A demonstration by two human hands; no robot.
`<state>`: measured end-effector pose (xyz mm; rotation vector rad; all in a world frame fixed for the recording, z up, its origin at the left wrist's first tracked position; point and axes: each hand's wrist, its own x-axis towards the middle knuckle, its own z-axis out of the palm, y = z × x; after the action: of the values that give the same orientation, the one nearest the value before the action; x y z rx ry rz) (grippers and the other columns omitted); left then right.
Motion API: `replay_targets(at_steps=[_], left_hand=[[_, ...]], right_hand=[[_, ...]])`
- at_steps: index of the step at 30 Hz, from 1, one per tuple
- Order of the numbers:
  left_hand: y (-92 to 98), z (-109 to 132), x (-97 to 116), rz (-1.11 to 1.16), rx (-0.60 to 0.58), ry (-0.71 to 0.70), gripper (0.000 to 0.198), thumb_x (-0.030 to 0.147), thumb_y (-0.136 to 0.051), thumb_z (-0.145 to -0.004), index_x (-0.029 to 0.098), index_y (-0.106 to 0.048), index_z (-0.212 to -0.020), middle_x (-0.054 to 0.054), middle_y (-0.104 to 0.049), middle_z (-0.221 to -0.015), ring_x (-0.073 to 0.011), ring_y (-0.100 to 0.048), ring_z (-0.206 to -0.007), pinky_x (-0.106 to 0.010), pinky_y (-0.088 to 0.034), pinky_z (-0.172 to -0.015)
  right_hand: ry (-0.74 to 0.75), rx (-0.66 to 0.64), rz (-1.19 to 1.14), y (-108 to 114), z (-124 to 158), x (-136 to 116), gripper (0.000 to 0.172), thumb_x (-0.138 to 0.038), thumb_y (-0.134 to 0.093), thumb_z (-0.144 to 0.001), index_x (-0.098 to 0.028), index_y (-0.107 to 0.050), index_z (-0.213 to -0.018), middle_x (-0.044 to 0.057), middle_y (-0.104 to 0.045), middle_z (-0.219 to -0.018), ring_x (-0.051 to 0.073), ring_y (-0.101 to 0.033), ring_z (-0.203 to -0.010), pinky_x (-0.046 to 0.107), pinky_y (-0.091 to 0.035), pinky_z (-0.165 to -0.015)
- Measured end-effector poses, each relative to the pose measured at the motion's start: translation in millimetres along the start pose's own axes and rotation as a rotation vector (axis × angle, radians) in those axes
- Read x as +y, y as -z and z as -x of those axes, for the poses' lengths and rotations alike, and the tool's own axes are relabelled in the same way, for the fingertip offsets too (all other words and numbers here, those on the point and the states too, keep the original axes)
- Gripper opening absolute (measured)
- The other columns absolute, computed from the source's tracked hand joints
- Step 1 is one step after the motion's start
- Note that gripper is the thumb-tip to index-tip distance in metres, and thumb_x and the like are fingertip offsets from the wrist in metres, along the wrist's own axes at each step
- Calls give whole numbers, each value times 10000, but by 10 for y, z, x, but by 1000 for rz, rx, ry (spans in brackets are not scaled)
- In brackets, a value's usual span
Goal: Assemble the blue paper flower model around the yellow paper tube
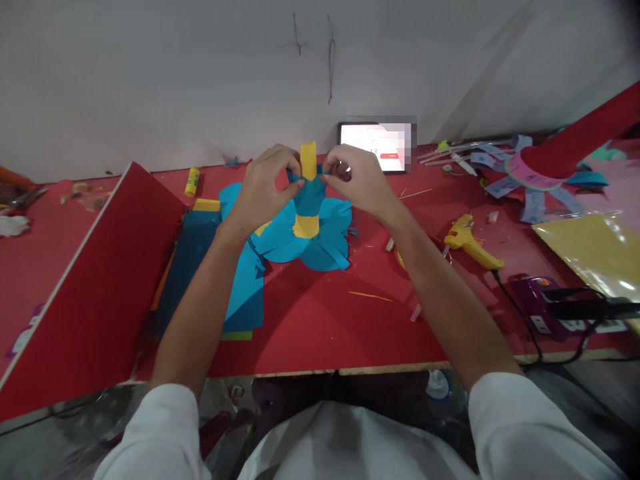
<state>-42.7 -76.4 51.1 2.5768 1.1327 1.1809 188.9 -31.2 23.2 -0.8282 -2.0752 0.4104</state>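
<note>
A blue paper piece [311, 201] with a yellow strip [309, 160] standing up at its middle is held between my two hands. My left hand [267, 183] pinches its left edge between thumb and fingers. On the other side, my right hand [357, 175] pinches the right edge. Just below lies a blue paper flower shape [280, 239] with rounded petals and a yellow patch [305, 227] at its centre. Whether the held piece is joined to the flower, I cannot tell. Blue paper sheets [245, 303] lie under and left of the flower.
A red board [105, 287] leans at the left, near a yellow glue stick [192, 182]. To the right lie a yellow glue gun [473, 241] with its cord and a purple power strip [543, 303]. A lit tablet [373, 143] leans on the wall.
</note>
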Motion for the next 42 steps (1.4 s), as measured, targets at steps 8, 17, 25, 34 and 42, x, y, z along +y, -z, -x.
replay_targets(at_steps=[8, 17, 25, 34, 42], left_hand=[[-9, 7, -24, 5, 17, -15, 130, 245, -725, -909, 235, -596, -905, -58, -696, -1058, -218, -662, -1029, -389, -520, -901], [-11, 1, 7, 8, 19, -1, 112, 284, -690, -927, 245, -587, -909, -46, -697, -1056, -214, -665, -1024, -396, -526, -911], [0, 10, -2, 7, 26, 89, 175, 403, -693, -953, 284, -603, -1043, -43, -708, -1097, -228, -667, -1048, -425, -552, -957], [122, 1, -16, -27, -32, 73, 224, 498, -640, -998, 293, -638, -1087, -68, -678, -1153, -247, -647, -1084, -448, -548, -965], [104, 8, -37, -75, -41, 93, 235, 511, -641, -983, 276, -642, -967, -50, -703, -1023, -231, -661, -951, -408, -540, -853]], right_hand=[[-15, -2, -1, 0, -2, -25, 115, -227, -731, -850, -244, -618, -864, 14, -681, -903, 163, -529, -683, 363, -475, -692], [-27, -10, 39, 22, 1, -88, 106, -215, -715, -856, -242, -612, -859, 11, -667, -902, 163, -501, -686, 364, -451, -692], [11, -17, -14, 25, 17, -59, 101, -285, -724, -892, -263, -626, -883, 8, -653, -936, 162, -505, -703, 374, -484, -698], [-3, -9, -104, 0, 30, -28, 76, -257, -705, -897, -258, -635, -927, 28, -685, -1030, 182, -592, -824, 351, -506, -685], [-32, 1, -107, -21, 28, -28, 78, -287, -711, -866, -253, -649, -900, 36, -716, -996, 212, -629, -864, 349, -522, -687]])
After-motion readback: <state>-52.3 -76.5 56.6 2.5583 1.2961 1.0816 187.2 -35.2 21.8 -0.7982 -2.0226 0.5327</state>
